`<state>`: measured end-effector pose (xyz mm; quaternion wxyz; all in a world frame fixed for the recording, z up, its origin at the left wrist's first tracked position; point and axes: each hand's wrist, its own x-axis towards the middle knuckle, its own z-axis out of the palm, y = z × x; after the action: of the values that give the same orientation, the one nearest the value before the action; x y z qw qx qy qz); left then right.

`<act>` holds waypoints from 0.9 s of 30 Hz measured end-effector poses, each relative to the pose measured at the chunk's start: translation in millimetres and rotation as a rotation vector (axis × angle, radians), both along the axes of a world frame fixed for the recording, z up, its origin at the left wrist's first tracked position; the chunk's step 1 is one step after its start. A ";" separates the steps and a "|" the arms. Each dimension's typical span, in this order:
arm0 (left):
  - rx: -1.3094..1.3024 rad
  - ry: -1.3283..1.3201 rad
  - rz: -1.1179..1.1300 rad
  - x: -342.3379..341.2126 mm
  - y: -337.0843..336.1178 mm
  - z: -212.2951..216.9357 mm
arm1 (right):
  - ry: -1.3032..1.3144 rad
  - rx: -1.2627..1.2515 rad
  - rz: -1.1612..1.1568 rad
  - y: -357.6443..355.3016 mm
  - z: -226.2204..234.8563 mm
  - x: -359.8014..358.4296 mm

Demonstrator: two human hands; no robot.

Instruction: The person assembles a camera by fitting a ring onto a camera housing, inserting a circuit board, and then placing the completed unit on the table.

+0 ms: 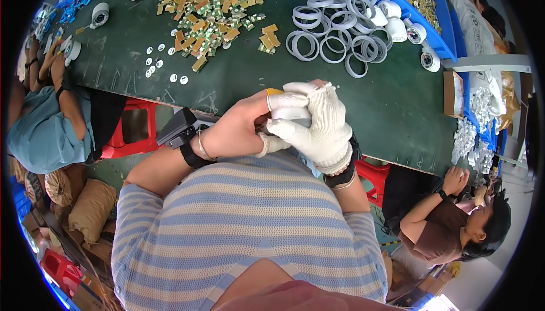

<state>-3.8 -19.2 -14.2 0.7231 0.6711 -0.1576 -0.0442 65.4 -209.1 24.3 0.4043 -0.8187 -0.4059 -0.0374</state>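
At a green worktable [411,115], clasps a white round part [290,114] between left hand [238,126] and gloved right hand [322,126], with wrists angled inward and fingers curled; cannot read its faint marking [297,117].

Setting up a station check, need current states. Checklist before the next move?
1. White part held: ok, between left hand and right hand.
2. Right hand gloved: ok, white knit.
3. Left hand fully gloved: not ok, its back is bare.
4. Grey rings on table: ok, loose pile, ahead right.
5. Small boards sorted: not ok, jumbled heap.
6. Part's underside: cannot tell, hidden.
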 end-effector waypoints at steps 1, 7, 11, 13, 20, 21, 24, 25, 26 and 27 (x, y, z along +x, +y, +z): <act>0.073 -0.035 -0.024 1.0 2.0 3.8 | -0.140 -0.021 -0.001 -0.2 -1.9 -1.8; 0.172 0.221 -0.105 9.8 -0.1 15.9 | 0.415 0.080 -0.040 -10.0 -3.3 11.6; 0.805 -0.302 0.262 57.0 36.1 13.4 | 0.435 -0.225 -0.283 -46.8 -14.9 47.5; 1.273 -0.273 0.394 87.3 58.1 4.3 | 0.360 -0.321 -0.298 -54.7 -17.4 66.5; 1.294 -0.360 0.319 114.6 48.8 -20.2 | -0.303 -0.155 -0.293 -43.0 -10.3 52.6; 1.233 -0.355 0.280 115.7 52.5 -23.5 | -0.272 -0.126 -0.291 -45.7 -6.8 41.8; 1.003 -0.205 0.118 111.9 59.7 -17.5 | -0.221 -0.282 -0.275 -45.6 6.3 14.1; 0.996 -0.209 0.105 108.4 58.7 -15.3 | -0.239 -0.265 -0.267 -47.4 -0.7 5.9; 0.937 -0.196 0.181 101.0 56.3 -13.7 | -0.258 -0.282 -0.274 -45.5 -4.5 0.3; 0.876 -0.182 0.256 93.4 52.0 -9.7 | -0.277 -0.300 -0.280 -42.7 -8.2 -4.1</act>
<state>89.7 32.8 -24.0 0.3544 0.9285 -0.1025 0.0420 61.3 -251.8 16.1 0.2097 -0.9050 -0.3410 -0.1443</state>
